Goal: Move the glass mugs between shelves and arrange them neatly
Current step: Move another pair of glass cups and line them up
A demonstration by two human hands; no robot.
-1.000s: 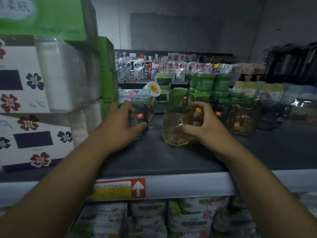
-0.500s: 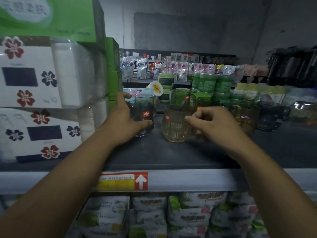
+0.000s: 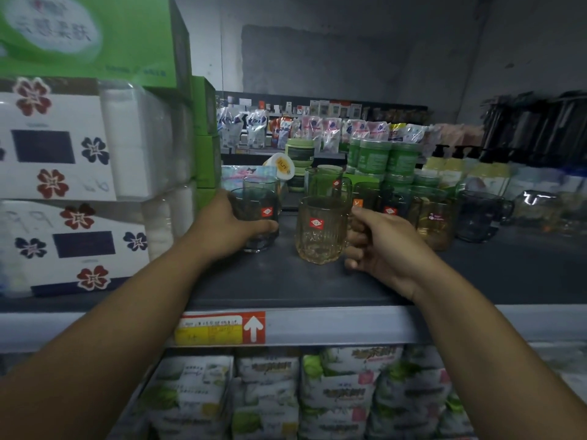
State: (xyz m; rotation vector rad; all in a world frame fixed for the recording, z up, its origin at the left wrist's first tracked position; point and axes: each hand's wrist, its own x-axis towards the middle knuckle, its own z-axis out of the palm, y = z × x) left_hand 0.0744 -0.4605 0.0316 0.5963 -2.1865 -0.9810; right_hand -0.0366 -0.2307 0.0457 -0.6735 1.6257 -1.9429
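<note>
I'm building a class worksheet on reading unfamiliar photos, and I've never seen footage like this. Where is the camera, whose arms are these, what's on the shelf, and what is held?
There is no machine here: a person wears a wide-angle camera on the head, so the single picture looks forward and down along their own arms. The left hand grips a dark glass; the right hand curls round the handle side of a ribbed amber mug. Both appear to stand on the dark shelf, with more mugs behind and tissue packs at the left.

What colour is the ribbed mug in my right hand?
The mug is pale amber with a red sticker; best in head view.
</note>
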